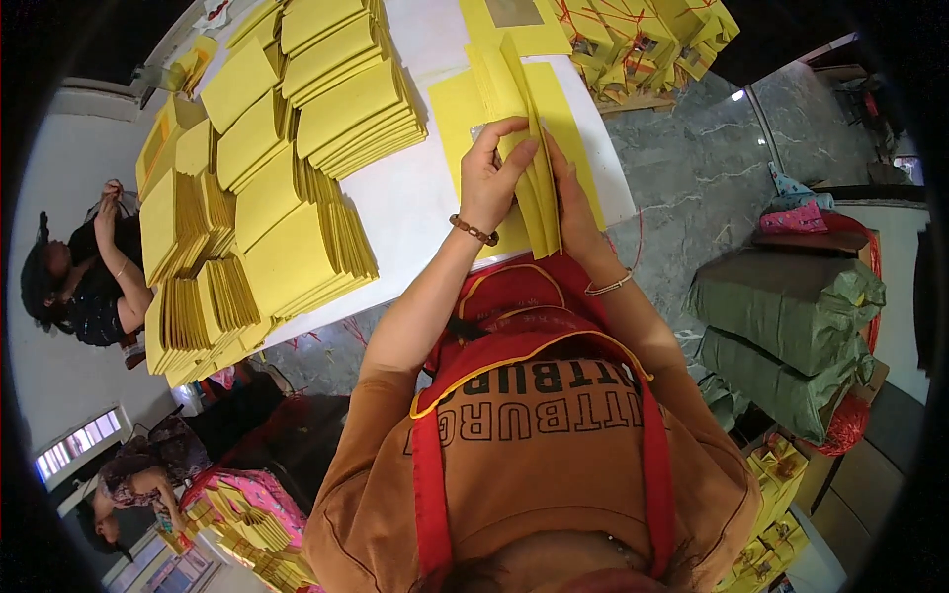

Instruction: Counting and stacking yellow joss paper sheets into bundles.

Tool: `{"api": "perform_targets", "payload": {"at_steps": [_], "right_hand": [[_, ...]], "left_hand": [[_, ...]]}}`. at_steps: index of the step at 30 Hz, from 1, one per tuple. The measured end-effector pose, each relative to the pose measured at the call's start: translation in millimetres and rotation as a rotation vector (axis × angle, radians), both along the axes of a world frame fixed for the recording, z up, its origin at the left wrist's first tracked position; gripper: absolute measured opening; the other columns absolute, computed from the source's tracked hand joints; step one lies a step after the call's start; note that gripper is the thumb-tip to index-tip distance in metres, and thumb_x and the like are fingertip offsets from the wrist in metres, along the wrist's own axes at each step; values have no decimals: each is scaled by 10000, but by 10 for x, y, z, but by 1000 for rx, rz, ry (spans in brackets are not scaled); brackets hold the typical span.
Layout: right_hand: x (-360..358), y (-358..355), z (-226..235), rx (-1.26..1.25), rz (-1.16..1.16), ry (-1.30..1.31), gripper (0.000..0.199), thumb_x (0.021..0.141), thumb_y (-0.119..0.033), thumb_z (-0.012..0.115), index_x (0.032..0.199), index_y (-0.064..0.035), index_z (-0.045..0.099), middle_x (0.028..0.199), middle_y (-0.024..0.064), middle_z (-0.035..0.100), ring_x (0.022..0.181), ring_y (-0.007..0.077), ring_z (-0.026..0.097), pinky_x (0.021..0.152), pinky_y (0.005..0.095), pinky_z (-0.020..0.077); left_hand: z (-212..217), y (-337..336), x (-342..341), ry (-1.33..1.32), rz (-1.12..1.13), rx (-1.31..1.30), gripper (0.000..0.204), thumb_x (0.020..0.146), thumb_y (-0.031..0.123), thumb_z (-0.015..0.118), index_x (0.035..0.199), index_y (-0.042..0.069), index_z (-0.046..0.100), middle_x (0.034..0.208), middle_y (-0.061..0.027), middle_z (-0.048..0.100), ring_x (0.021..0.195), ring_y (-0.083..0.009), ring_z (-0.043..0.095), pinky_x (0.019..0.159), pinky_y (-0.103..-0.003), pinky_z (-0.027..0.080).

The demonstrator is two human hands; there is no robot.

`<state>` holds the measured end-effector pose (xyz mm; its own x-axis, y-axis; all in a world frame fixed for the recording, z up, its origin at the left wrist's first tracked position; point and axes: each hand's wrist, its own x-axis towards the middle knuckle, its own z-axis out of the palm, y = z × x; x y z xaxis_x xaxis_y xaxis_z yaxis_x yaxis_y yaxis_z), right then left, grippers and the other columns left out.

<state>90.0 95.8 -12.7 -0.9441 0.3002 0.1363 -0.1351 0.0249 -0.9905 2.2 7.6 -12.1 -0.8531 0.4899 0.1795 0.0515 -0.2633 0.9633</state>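
Note:
Between my two hands a folded yellow paper bag point(536, 188) stands on edge, near the table's front edge. My left hand point(492, 176) is closed on its left side, thumb and index finger pinching the paper. The palm and fingers of my right hand point(575, 203) press along the bag's right side, and its thumb is hidden. Flat yellow paper point(568, 114) lies beneath on the white table point(425, 40). Just beyond, another flat yellow piece with a window point(516, 12) lies at the far edge.
Stacks of folded yellow bags point(297, 257) cover the table's left. Yellow bags with red cords point(633, 44) are piled at the far right. Green wrapped bales point(781, 306) stand on the floor at right. One person point(94, 262) is at left, another point(148, 484) at lower left.

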Motion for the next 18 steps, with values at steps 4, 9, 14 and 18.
{"api": "perform_targets", "payload": {"at_steps": [4, 9, 14, 18], "right_hand": [[1, -6, 22, -37, 5, -5, 722, 908, -508, 240, 1358, 49, 151, 1404, 182, 207, 1306, 252, 189, 1053, 319, 148], [-26, 19, 7, -186, 14, 32, 680, 922, -468, 246, 1366, 34, 129, 1419, 155, 175, 1312, 228, 164, 1055, 314, 142], [91, 229, 314, -87, -80, 95, 564, 924, -232, 386, 1367, 19, 146, 1412, 129, 200, 1313, 215, 162, 1058, 314, 136], [171, 250, 455, 33, -162, 138, 556, 881, -117, 474, 1352, 19, 210, 1382, 116, 261, 1263, 210, 276, 1035, 323, 217]], "left_hand": [[-76, -41, -19, 46, 43, -153, 197, 814, 102, 579, 987, 14, 549, 834, 3, 535, 678, -48, 438, 574, -194, 359], [-127, 36, -18, 147, 158, -64, 97, 800, 89, 564, 885, 43, 558, 646, 31, 448, 507, -42, 317, 450, -208, 259], [-142, -24, -33, 92, 158, -104, 116, 789, 59, 566, 900, 54, 532, 571, 48, 383, 487, -29, 298, 427, -209, 238], [-103, -13, -21, 92, 155, -83, 167, 789, 45, 554, 947, 44, 499, 601, 43, 386, 512, -27, 314, 437, -212, 237]]}}
